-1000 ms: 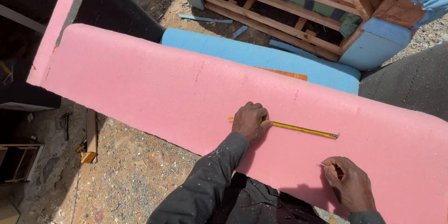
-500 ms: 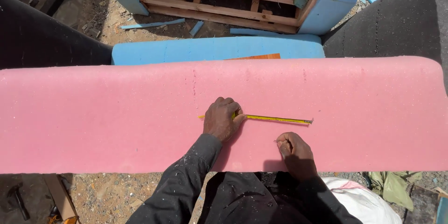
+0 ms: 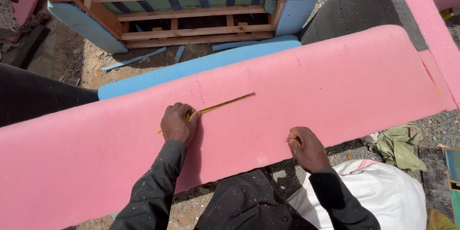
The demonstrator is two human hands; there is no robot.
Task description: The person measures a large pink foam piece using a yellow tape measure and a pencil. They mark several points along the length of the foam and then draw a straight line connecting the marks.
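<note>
Your left hand (image 3: 178, 123) presses the thin yellow folding ruler (image 3: 225, 103) flat on the big pink foam slab (image 3: 335, 91). Your right hand (image 3: 306, 147), fingers curled, rests nearby on the foam, maybe pinching something tiny; I cannot tell. You look to be measuring, so keep the ruler steady

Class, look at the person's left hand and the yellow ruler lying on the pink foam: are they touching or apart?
Touching. The head view shows the left hand pressed down over the yellow ruler, which runs out from under its fingers across the pink foam.
</note>
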